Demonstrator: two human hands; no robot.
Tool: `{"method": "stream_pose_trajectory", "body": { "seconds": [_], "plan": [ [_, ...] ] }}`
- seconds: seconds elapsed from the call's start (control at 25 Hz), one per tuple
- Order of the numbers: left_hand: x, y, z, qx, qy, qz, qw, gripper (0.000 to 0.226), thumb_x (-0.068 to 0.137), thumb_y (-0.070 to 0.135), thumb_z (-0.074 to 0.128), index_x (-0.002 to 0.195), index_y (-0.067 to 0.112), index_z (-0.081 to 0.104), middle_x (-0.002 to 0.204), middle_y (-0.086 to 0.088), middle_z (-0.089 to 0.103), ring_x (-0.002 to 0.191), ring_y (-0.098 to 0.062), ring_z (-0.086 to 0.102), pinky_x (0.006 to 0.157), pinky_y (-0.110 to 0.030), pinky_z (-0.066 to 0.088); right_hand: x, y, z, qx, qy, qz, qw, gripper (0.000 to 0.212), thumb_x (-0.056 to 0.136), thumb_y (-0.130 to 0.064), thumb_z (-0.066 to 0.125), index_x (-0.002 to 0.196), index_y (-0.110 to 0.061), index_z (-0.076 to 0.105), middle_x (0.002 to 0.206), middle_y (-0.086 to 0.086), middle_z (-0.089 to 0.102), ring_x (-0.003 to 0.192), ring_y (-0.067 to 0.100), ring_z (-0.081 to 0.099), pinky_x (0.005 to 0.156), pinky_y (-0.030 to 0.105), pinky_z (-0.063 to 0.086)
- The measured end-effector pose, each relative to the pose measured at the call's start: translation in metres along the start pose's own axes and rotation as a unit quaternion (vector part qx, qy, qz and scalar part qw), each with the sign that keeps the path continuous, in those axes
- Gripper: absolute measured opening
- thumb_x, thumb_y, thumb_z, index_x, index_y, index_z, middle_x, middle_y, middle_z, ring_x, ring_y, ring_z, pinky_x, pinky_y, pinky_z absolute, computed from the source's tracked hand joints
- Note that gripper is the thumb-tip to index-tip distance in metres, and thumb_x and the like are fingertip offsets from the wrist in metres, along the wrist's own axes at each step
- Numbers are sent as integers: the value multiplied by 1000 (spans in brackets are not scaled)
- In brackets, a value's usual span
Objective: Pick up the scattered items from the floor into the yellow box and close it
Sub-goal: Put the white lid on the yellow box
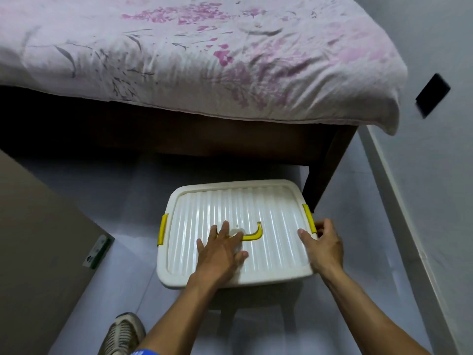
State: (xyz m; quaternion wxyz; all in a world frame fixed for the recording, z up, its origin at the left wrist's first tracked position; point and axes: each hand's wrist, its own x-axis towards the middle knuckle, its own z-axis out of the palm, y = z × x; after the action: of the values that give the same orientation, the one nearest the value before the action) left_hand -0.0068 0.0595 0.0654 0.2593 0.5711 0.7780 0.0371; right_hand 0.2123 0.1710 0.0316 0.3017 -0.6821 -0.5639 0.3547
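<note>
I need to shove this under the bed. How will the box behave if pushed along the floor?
The box probably slides easily on the glossy floor. Being wide and low, it seems unlikely to tip. Its ribbed lid probably resists flexing.

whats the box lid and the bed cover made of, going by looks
Lid: likely moulded plastic, cream, semi-glossy; its ribs catch highlights, with yellow clips at the sides. Bed cover: soft woven fabric, probably cotton, matte; it wrinkles and drapes over the edge.

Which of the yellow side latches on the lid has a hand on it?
The latch on the lid's right edge: the right hand touches its lower end. The left-edge latch is untouched; the left hand lies flat mid-lid.
</note>
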Motion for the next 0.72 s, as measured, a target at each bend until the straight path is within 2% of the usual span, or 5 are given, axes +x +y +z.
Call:
{"method": "stream_pose_trajectory", "body": {
  "seconds": [0.24, 0.36, 0.44, 0.6, 0.72],
  "plan": [
    [-18, -11, 5, -70, 76, -16, 995, 53, 100, 38, 47, 150, 37, 30, 165, 3, 9, 152, -20, 2, 120, -49, 3, -17, 13, -20, 62, -95, -25, 993, 22, 92, -31, 64, 111, -34, 52, 96, -11, 62, 79, 3, 62, 56, 21, 46],
    [-64, -43, 31, -221, 300, -258, 892, 61, 90, 34, 63, 144, 30, 35, 154, -7, 32, 139, -33, 31, 111, -55, 32, -38, 43, -32, 172, -130, 111, 970, 16, 95, -30, 61, 107, -20, 66, 94, 5, 70, 76, 23, 69, 55, 31, 55],
    [-80, -56, 41, -360, 295, -407, 786, 63, 85, 45, 68, 138, 27, 39, 145, -12, 41, 128, -37, 43, 101, -53, 41, -48, 57, -31, 228, -152, 177, 945, 23, 95, -28, 62, 98, -6, 67, 85, 15, 66, 65, 27, 65, 57, 35, 56],
    [-71, -58, 39, -529, 308, -347, 711, 9, 94, 25, 61, 94, 33, 58, 105, -9, 68, 91, -28, 64, 87, -45, 55, -52, 55, -21, 311, -153, 202, 916, 20, 96, -23, 59, 100, -4, 65, 89, 19, 69, 74, 28, 71, 60, 37, 57],
    [-51, -79, 25, -558, 296, -311, 710, 15, 98, 20, 55, 110, 25, 64, 100, -5, 68, 87, -23, 67, 80, -38, 56, -42, 48, -7, 321, -139, 194, 917, 22, 97, -23, 57, 105, -4, 65, 97, 18, 73, 88, 32, 72, 67, 40, 56]
  ]
}}
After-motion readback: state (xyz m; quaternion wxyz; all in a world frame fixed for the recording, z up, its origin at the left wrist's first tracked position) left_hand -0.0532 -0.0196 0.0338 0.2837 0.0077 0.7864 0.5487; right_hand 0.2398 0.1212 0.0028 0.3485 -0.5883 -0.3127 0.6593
